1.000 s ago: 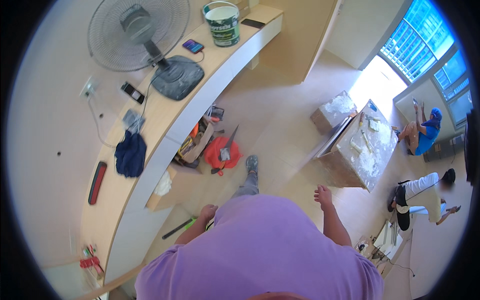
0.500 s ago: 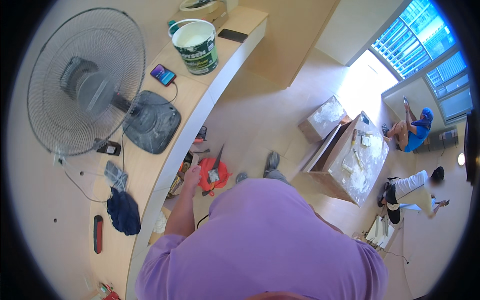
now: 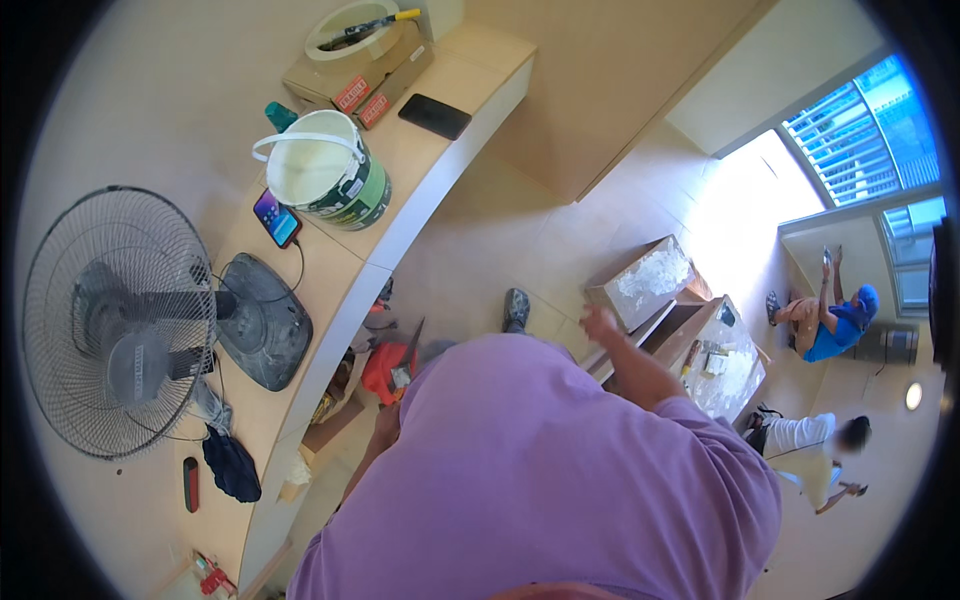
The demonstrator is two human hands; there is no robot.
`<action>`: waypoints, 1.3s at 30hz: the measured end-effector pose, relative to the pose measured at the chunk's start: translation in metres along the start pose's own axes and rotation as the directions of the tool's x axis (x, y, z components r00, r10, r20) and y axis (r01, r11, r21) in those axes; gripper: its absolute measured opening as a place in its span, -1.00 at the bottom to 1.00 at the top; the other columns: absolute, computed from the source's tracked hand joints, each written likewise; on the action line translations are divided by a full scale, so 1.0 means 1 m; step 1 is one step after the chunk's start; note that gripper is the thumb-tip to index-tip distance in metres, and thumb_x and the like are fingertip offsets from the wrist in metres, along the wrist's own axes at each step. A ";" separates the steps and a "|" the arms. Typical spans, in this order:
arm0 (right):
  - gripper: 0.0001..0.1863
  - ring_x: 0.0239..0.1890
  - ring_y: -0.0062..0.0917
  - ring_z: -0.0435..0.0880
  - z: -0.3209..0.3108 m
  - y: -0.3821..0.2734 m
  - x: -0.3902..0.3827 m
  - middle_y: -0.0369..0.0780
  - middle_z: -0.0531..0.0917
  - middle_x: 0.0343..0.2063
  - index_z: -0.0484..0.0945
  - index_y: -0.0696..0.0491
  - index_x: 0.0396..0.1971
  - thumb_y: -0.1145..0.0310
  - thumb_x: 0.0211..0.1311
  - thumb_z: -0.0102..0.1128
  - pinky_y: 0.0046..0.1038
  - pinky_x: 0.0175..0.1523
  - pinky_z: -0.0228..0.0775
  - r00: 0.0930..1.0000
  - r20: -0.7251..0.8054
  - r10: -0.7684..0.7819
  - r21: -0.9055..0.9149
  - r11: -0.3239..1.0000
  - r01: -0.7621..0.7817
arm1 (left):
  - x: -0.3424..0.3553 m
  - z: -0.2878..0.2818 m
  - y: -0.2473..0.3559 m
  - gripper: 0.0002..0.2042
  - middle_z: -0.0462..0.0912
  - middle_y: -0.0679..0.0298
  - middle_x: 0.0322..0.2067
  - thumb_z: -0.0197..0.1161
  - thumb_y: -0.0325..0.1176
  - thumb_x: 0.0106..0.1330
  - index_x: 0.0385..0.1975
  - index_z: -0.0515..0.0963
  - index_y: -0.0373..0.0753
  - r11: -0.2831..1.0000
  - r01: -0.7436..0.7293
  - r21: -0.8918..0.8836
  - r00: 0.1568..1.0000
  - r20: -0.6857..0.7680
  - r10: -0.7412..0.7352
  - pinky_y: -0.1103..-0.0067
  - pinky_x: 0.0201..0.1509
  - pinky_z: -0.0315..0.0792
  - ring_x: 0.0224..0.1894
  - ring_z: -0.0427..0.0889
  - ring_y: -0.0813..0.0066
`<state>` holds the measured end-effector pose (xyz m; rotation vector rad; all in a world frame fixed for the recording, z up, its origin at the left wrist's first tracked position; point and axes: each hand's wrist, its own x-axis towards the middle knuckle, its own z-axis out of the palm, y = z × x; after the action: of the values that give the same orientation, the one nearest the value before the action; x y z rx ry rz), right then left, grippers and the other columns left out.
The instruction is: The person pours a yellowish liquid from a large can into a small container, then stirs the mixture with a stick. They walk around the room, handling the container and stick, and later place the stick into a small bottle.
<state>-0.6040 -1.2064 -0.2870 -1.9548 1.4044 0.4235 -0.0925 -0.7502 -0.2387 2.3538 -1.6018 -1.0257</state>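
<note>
My right hand (image 3: 602, 328) reaches out to the right of my body, beside a pale-topped box (image 3: 652, 285). Its fingers look loosely apart, slightly blurred, and nothing shows in them. Low on the left, my left hand (image 3: 387, 424) is beside an orange-red bag (image 3: 381, 374), partly hidden by my purple shirt, so its fingers cannot be made out. A dark, pointed blade-like tool (image 3: 413, 345) sticks up from the bag.
On the curved counter (image 3: 340, 262) stand a fan (image 3: 130, 330), a green-and-white bucket (image 3: 325, 175), a lit phone (image 3: 277, 218), a dark phone (image 3: 435, 116) and a carton (image 3: 375, 75). A plaster-smeared box (image 3: 725, 360) holds brushes. Two people (image 3: 835, 320) work along the right wall.
My right hand has come into view on the right. My left hand has moved down toward my body. The view has shifted, with the fan now lower and further left.
</note>
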 end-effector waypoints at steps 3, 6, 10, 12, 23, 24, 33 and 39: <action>-0.55 0.08 -0.27 0.80 -0.087 0.028 0.073 -0.04 0.83 -0.19 0.74 -0.11 0.17 0.12 0.31 0.33 -0.18 0.24 0.59 0.992 -0.121 -0.034 0.194 0.979 0.057 | 0.052 -0.006 0.050 -0.61 0.75 0.17 -0.21 0.19 -0.08 0.56 0.12 0.67 -0.26 0.612 0.393 -0.686 0.888 0.110 -0.447 0.31 -0.02 0.58 -0.17 0.73 0.17; -0.56 0.08 -0.18 0.79 -0.178 -0.067 0.085 -0.03 0.83 -0.13 0.76 -0.05 0.12 0.09 0.32 0.34 -0.13 0.22 0.58 0.935 -0.223 0.275 0.456 0.877 -0.149 | 0.078 -0.032 0.049 -0.61 0.74 0.20 -0.15 0.20 -0.09 0.57 0.14 0.67 -0.26 0.286 0.332 -0.899 0.858 0.162 -0.488 0.38 0.03 0.56 -0.13 0.72 0.28; -0.54 -0.06 -0.20 0.81 -0.244 -0.120 0.116 -0.04 0.84 -0.17 0.77 -0.01 0.09 0.03 0.34 0.36 -0.19 0.11 0.62 0.920 -0.365 0.143 0.427 0.904 0.030 | 0.127 -0.115 0.129 -0.62 0.69 0.26 -0.20 0.18 -0.09 0.59 0.17 0.65 -0.21 0.463 0.418 -0.782 0.834 0.128 -0.537 0.41 -0.10 0.55 -0.16 0.68 0.44; -0.55 -0.24 -0.32 0.81 -0.261 -0.149 0.138 -0.09 0.84 -0.26 0.77 0.02 0.07 0.02 0.36 0.37 -0.27 -0.01 0.65 0.860 -0.505 0.070 0.397 0.904 0.160 | 0.144 -0.134 0.132 -0.63 0.67 0.28 -0.19 0.17 -0.10 0.59 0.21 0.63 -0.17 0.387 0.467 -0.795 0.811 0.211 -0.546 0.42 -0.16 0.52 -0.19 0.66 0.49; -0.61 -0.12 -0.25 0.76 -0.466 -0.396 0.302 -0.11 0.76 -0.20 0.79 0.01 0.02 0.07 0.35 0.41 -0.25 0.04 0.59 0.713 -0.549 -0.436 0.123 0.802 0.585 | 0.159 -0.152 0.128 -0.53 0.66 0.16 0.00 0.15 0.00 0.57 0.30 0.50 -0.18 0.151 0.511 -0.846 0.579 0.209 -0.788 0.33 -0.08 0.57 -0.10 0.67 0.35; -0.61 -0.12 -0.25 0.76 -0.472 -0.403 0.323 -0.12 0.75 -0.21 0.79 0.00 0.02 0.08 0.35 0.42 -0.24 0.04 0.59 0.698 -0.541 -0.468 0.081 0.797 0.598 | 0.156 -0.137 0.130 -0.51 0.67 0.13 0.03 0.16 0.00 0.56 0.30 0.49 -0.20 0.161 0.526 -0.835 0.564 0.201 -0.801 0.32 -0.05 0.58 -0.06 0.68 0.33; -0.79 -0.13 -0.26 0.75 -0.473 -0.443 0.383 -0.23 0.70 -0.25 0.81 -0.07 -0.13 0.18 0.38 0.35 -0.21 -0.02 0.61 0.588 -0.419 -0.692 -0.099 0.679 0.728 | 0.131 -0.003 0.240 -0.46 0.70 -0.01 0.12 0.18 -0.01 0.54 0.33 0.49 -0.30 0.421 0.672 -0.609 0.579 0.077 -0.812 0.30 0.11 0.61 0.09 0.73 0.22; -0.82 -0.14 -0.20 0.74 -0.479 -0.447 0.394 -0.16 0.69 -0.27 0.69 0.05 -0.22 0.26 0.46 0.25 -0.14 0.00 0.62 0.513 -0.403 -0.758 -0.187 0.616 0.765 | 0.162 0.008 0.305 -0.46 0.70 -0.03 0.12 0.18 -0.02 0.54 0.32 0.49 -0.32 0.273 0.620 -0.736 0.511 0.114 -0.852 0.31 0.13 0.60 0.10 0.73 0.21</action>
<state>-0.1078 -1.7312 -0.0365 -2.5163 0.5974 -0.4987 -0.3010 -1.0199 -0.1837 2.4008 0.2383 -1.0074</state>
